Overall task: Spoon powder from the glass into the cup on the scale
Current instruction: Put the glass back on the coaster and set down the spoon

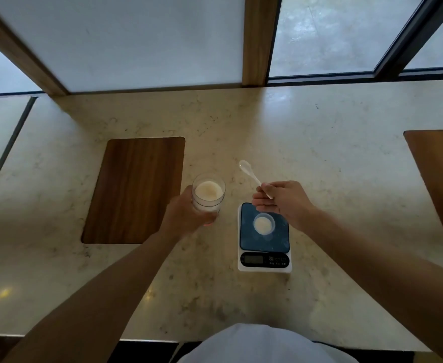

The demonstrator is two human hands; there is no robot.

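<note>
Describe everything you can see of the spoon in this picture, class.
The spoon is small, white and glossy, looking like plastic or ceramic. The right hand pinches its handle end between the fingers, so that end is partly hidden. It is held in the air above the counter, slanting up and away to the left, with its oval bowl farthest from the person. The bowl looks empty. It touches neither the glass nor the cup.

Looks like a café or home counter. Pale stone top (320,153), inset wood panel (134,189), big windows (325,35) behind.
</note>
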